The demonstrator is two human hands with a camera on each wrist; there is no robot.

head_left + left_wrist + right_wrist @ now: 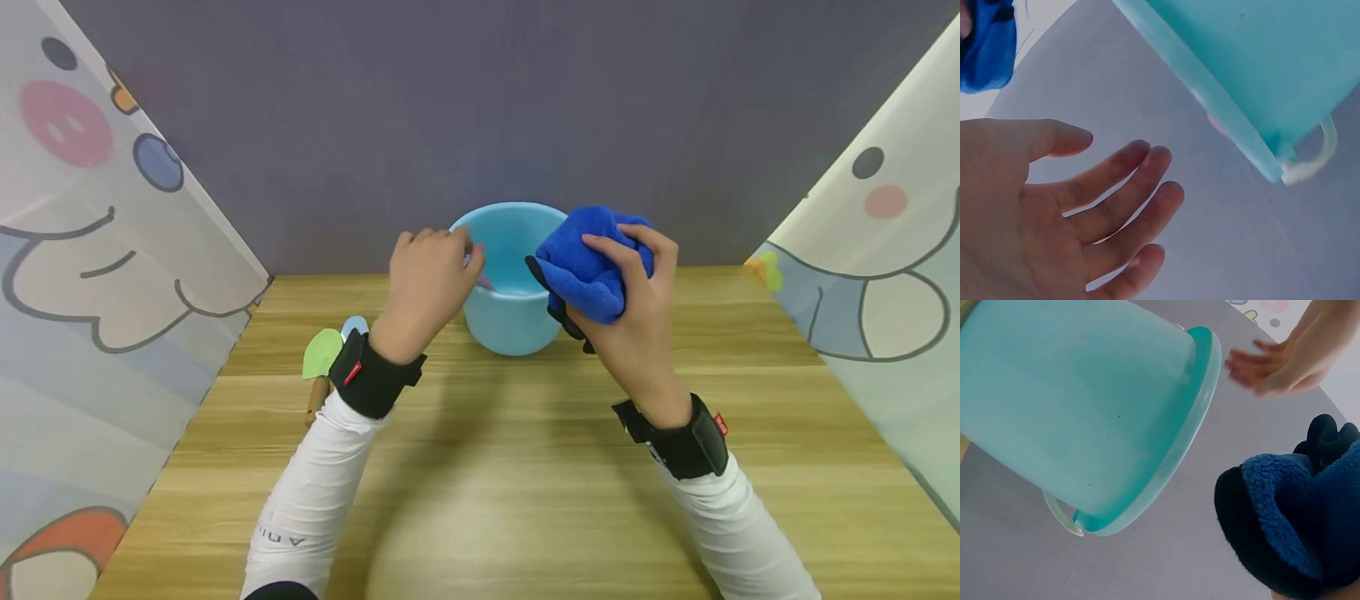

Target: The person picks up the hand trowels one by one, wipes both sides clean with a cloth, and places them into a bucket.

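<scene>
My right hand [637,308] grips a bunched blue plush cloth [588,267] with black edging, at the right side of a light-blue bucket [517,325]. In the right wrist view, folds of the cloth [1285,519] show, with black loops at its top. On the bucket's other side is my left hand [431,279], near the rim. The left wrist view shows this hand [1097,206] with relaxed, spread fingers and nothing in them. Something purple [483,279] shows by the rim below the left thumb; the hand covers part of it.
Left of the bucket, a green-bladed toy trowel [322,354] with a wooden handle lies on the wooden table [525,500]. A light-blue blade [355,326] lies beside it, partly behind the left wrist. A grey panel [480,108] stands behind, with cartoon-printed sheets on both sides.
</scene>
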